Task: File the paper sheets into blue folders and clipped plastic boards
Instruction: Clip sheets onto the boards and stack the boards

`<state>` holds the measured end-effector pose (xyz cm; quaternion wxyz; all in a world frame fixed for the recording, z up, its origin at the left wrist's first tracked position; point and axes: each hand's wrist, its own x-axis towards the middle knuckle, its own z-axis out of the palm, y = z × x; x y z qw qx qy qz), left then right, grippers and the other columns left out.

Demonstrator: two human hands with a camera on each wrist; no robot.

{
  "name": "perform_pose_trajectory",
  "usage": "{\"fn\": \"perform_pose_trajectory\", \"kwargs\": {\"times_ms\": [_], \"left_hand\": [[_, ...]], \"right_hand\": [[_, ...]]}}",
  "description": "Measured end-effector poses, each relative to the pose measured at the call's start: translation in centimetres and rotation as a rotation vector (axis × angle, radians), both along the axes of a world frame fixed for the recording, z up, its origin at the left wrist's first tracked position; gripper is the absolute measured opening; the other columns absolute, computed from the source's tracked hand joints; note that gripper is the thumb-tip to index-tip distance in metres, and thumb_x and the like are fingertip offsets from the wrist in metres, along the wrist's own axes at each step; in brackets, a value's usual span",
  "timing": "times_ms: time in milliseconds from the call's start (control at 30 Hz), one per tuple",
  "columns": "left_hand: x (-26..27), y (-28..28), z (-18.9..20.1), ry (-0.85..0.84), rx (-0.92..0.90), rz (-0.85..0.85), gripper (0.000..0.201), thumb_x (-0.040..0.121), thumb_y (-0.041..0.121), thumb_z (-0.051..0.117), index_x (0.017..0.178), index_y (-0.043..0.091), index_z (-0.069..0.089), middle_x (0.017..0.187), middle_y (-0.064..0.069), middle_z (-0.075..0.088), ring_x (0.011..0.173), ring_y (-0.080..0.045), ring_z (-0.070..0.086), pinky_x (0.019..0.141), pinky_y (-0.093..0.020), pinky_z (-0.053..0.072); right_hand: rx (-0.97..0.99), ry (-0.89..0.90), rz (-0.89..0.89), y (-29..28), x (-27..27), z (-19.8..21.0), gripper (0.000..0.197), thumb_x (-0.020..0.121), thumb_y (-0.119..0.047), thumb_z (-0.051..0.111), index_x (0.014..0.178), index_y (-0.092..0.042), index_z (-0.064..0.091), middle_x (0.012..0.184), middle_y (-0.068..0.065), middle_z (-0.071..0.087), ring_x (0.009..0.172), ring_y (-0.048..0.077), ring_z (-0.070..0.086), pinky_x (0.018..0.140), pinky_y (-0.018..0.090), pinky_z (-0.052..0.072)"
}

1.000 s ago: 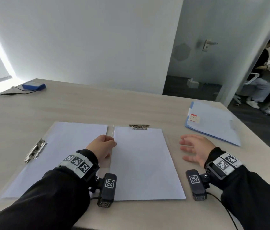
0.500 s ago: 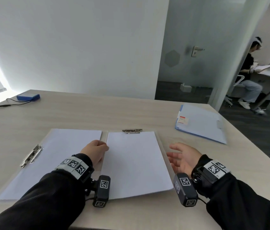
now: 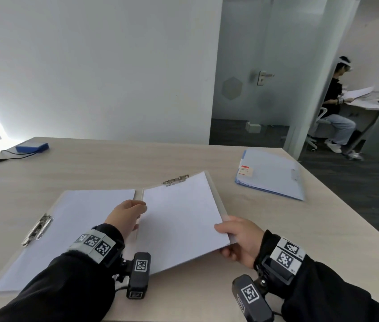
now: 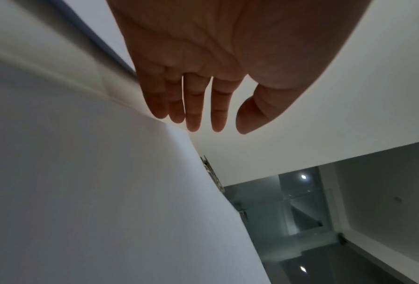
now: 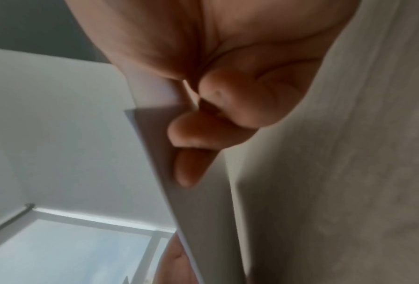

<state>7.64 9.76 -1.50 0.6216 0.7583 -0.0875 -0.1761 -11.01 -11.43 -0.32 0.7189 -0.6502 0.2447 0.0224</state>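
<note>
Right-hand clipped board (image 3: 183, 219) with its white sheet tilted up off the table (image 3: 276, 228) on the outer side, metal clip (image 3: 175, 180) at the far edge. Pinched at that raised near corner by the right hand (image 3: 239, 240), thumb on top of the paper, fingers (image 5: 193, 134) curled underneath. Just beside it on the inner edge, left hand (image 3: 125, 214) relaxed, straight fingers (image 4: 193, 107) touching the board's spine, gripping nothing. Left of that, second clipped board (image 3: 67, 228) lying flat with a sheet under its side clip. Further right of the tilted board, blue folder (image 3: 272, 173) closed on the tabletop. Way off far left, small blue box (image 3: 32, 147) with a cable.
</note>
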Motion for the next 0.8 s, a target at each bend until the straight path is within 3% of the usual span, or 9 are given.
{"fn": "perform_pose_trajectory", "kwargs": {"times_ms": [100, 267, 367, 433, 533, 600, 667, 733, 800], "left_hand": [[-2.1, -0.1, 1.4, -0.025, -0.132, -0.097, 0.018, 0.083, 0.025, 0.062, 0.098, 0.018, 0.068, 0.106, -0.001, 0.072, 0.101, -0.017, 0.064, 0.086, -0.040, 0.052], [-4.4, -0.4, 3.2, -0.003, -0.301, -0.155, 0.017, 0.093, 0.012, 0.054, 0.089, 0.009, 0.070, 0.078, -0.007, 0.071, 0.066, -0.018, 0.062, 0.054, -0.028, 0.038], [-4.5, -0.5, 2.8, 0.008, -0.322, -0.140, 0.022, 0.093, 0.017, 0.054, 0.080, 0.009, 0.070, 0.067, -0.007, 0.059, 0.055, -0.017, 0.049, 0.047, -0.025, 0.030], [-4.5, -0.4, 2.1, 0.123, -0.284, -0.144, 0.028, 0.093, 0.029, 0.053, 0.081, 0.010, 0.069, 0.066, -0.006, 0.057, 0.053, -0.016, 0.048, 0.045, -0.023, 0.029], [-4.5, -0.6, 1.2, 0.355, -0.197, -0.181, 0.049, 0.090, 0.057, 0.049, 0.102, 0.013, 0.067, 0.081, -0.003, 0.069, 0.065, -0.018, 0.062, 0.049, -0.024, 0.040], [-3.9, -0.8, 0.6, 0.420, -0.254, -0.143, 0.054, 0.087, 0.063, 0.049, 0.116, 0.018, 0.057, 0.103, -0.004, 0.073, 0.085, -0.024, 0.070, 0.057, -0.029, 0.050], [-3.4, -1.2, 0.8, 0.397, -0.343, -0.062, 0.045, 0.089, 0.053, 0.056, 0.120, 0.020, 0.051, 0.117, -0.007, 0.068, 0.097, -0.030, 0.071, 0.062, -0.035, 0.056], [-2.9, -1.8, 1.2, 0.345, -0.414, 0.010, 0.029, 0.092, 0.030, 0.061, 0.111, 0.011, 0.054, 0.116, -0.011, 0.063, 0.088, -0.032, 0.073, 0.059, -0.036, 0.058], [-2.8, -2.7, 1.7, 0.280, -0.433, 0.049, 0.016, 0.093, 0.013, 0.058, 0.103, 0.003, 0.052, 0.102, -0.017, 0.063, 0.075, -0.032, 0.068, 0.055, -0.037, 0.059]], "right_hand": [[0.049, -0.122, -0.037, -0.9, 0.2, 0.8, 0.033, 0.092, -0.008, 0.045, 0.121, -0.008, 0.059, 0.064, 0.010, 0.058, 0.045, 0.020, 0.044, 0.038, 0.019, 0.027], [0.122, -0.283, -0.177, -2.2, 0.5, 2.4, 0.026, 0.092, -0.005, 0.045, 0.113, -0.008, 0.060, 0.061, 0.011, 0.060, 0.046, 0.022, 0.048, 0.038, 0.019, 0.028], [0.130, -0.355, -0.263, -2.9, 0.4, 3.1, 0.022, 0.092, -0.004, 0.044, 0.105, -0.010, 0.062, 0.063, 0.013, 0.060, 0.050, 0.024, 0.048, 0.039, 0.019, 0.028], [0.129, -0.374, -0.311, -3.4, 0.0, 3.3, 0.021, 0.094, -0.006, 0.044, 0.099, -0.012, 0.064, 0.062, 0.015, 0.061, 0.051, 0.024, 0.047, 0.039, 0.019, 0.029], [0.161, -0.392, -0.357, -4.3, -0.7, 3.1, 0.021, 0.095, -0.008, 0.043, 0.102, -0.011, 0.062, 0.059, 0.015, 0.063, 0.042, 0.019, 0.048, 0.038, 0.019, 0.030], [0.191, -0.398, -0.367, -4.8, -1.2, 2.7, 0.022, 0.094, -0.008, 0.042, 0.106, -0.009, 0.060, 0.057, 0.015, 0.062, 0.038, 0.017, 0.047, 0.037, 0.020, 0.029], [0.213, -0.391, -0.364, -5.0, -1.8, 2.3, 0.023, 0.093, -0.007, 0.043, 0.110, -0.007, 0.059, 0.058, 0.014, 0.061, 0.038, 0.018, 0.047, 0.036, 0.020, 0.028], [0.208, -0.377, -0.348, -5.0, -2.4, 2.0, 0.023, 0.093, -0.007, 0.044, 0.111, -0.006, 0.059, 0.059, 0.012, 0.061, 0.040, 0.019, 0.049, 0.038, 0.019, 0.028], [0.204, -0.353, -0.352, -5.1, -2.9, 1.7, 0.021, 0.093, -0.006, 0.045, 0.107, -0.006, 0.061, 0.059, 0.012, 0.061, 0.041, 0.019, 0.050, 0.039, 0.020, 0.029]]}}
